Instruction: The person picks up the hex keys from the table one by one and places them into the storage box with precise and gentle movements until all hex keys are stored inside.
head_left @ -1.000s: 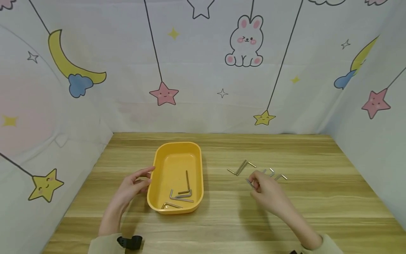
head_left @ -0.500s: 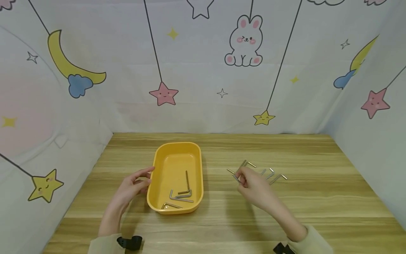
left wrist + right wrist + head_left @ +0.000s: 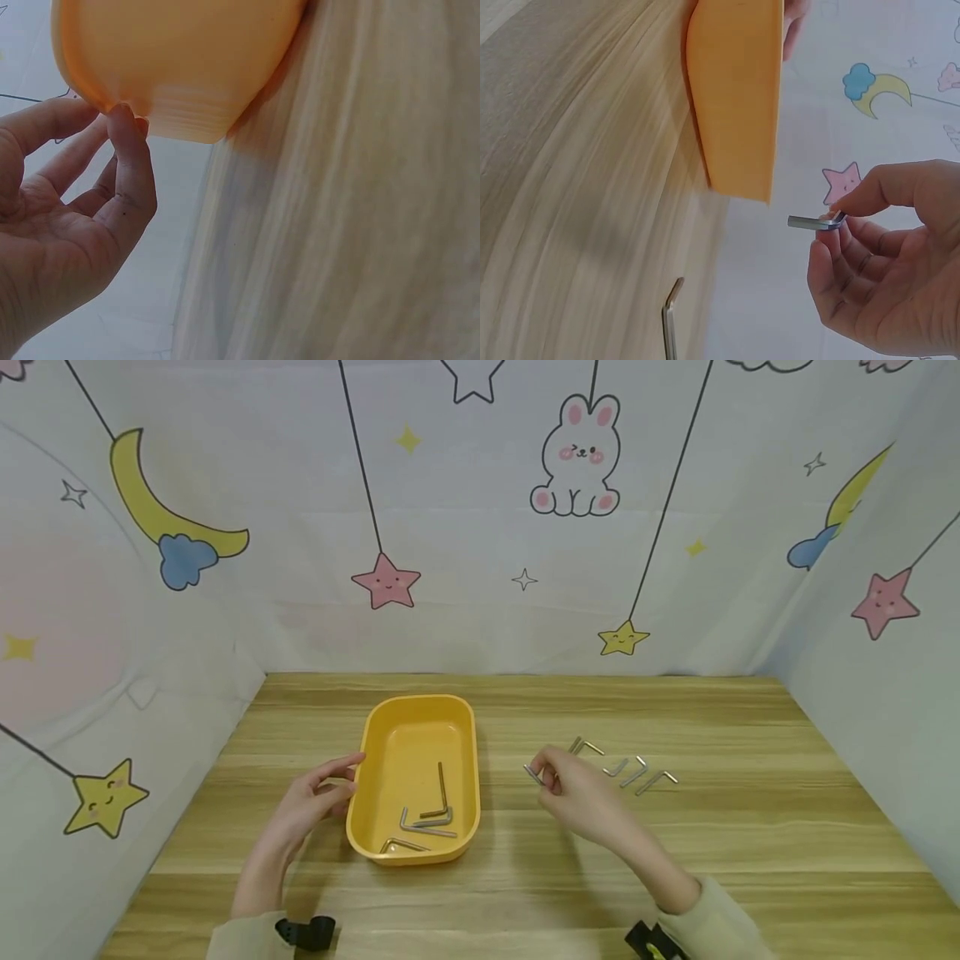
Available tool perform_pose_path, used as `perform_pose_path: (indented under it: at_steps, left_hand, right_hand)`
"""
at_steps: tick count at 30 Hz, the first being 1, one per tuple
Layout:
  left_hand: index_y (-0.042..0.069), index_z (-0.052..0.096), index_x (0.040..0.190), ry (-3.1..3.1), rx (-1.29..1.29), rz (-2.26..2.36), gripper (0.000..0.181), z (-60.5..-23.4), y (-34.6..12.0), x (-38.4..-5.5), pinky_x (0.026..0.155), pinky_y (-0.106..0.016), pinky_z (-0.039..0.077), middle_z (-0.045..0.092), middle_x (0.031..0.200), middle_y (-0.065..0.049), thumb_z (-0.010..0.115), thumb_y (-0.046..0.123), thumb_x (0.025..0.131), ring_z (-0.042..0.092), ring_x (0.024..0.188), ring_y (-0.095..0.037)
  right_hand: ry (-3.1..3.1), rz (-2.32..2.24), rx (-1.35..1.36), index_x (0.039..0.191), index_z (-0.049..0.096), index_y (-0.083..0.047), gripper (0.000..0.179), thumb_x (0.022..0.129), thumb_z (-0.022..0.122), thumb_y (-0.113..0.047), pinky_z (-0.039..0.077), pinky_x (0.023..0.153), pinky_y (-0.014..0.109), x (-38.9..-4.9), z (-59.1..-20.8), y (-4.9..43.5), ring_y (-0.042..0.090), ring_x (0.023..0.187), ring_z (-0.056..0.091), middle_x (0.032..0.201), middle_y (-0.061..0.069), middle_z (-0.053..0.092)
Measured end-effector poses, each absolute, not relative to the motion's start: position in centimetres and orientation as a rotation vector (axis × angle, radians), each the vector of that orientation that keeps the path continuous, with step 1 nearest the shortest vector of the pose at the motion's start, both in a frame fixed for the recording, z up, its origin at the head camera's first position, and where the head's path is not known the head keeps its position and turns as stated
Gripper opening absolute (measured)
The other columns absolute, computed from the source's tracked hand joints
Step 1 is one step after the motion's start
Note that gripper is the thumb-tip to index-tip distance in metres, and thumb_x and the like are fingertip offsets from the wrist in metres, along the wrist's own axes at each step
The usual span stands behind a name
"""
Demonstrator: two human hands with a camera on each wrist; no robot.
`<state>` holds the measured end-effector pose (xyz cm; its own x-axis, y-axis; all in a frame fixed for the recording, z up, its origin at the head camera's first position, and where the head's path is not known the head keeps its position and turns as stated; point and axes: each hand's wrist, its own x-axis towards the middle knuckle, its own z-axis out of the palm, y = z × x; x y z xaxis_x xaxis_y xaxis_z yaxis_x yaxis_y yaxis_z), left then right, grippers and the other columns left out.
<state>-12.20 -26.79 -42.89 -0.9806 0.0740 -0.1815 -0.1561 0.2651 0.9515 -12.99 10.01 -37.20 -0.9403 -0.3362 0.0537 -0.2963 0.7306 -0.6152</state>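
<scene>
A yellow plastic tray [image 3: 420, 752] with several hex keys [image 3: 443, 789] lying in its near half stands left of the table's middle. My left hand [image 3: 311, 797] holds the tray at its left rim; in the left wrist view, its fingertips [image 3: 120, 116] meet the tray's edge. Right of the tray and above the table, my right hand [image 3: 581, 789] pinches a silver hex key [image 3: 810, 223] between thumb and fingers. Its short bent end sticks out, while the rest is hidden in the hand.
Several loose hex keys [image 3: 636, 772] lie on the wooden table [image 3: 720, 852] behind and to the right of my right hand; the hand partly covers some of them. A printed white cloth [image 3: 465, 635] hangs around the back and sides.
My right hand has moved left toward the tray with the silver hex key, uncovering hex keys on the right. My left hand and the tray have stayed in place.
</scene>
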Motion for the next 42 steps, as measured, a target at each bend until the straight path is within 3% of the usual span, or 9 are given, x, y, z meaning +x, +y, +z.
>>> perform_pose_path:
  at_steps: [20, 42]
  left_hand:
    - [0.01, 0.044, 0.145, 2.35, -0.041, 1.796, 0.051, -43.0, -26.9, -12.2, 0.077, -0.023, 0.056, 0.045, 0.124, -0.017, 0.059, 0.018, 0.096, 0.06, 0.085, -0.004]
    - [0.011, 0.044, 0.145, 2.343, -0.049, 1.787, 0.052, -42.9, -27.0, -12.2, 0.078, -0.024, 0.056, 0.045, 0.125, -0.018, 0.059, 0.019, 0.096, 0.06, 0.087, -0.005]
  right_hand:
    - [2.74, -1.145, -0.713, 0.097, 0.059, -0.011, 0.023, 0.078, 0.06, 0.002, 0.042, 0.06, 0.019, -14.1, -37.1, 6.4, 0.009, 0.069, 0.049, 0.077, -0.003, 0.054]
    - [2.56, -1.248, -0.905, 0.103, 0.059, -0.006, 0.018, 0.087, 0.059, -0.001, 0.046, 0.06, 0.019, -15.4, -37.5, 2.9, 0.011, 0.074, 0.053, 0.084, 0.002, 0.058]
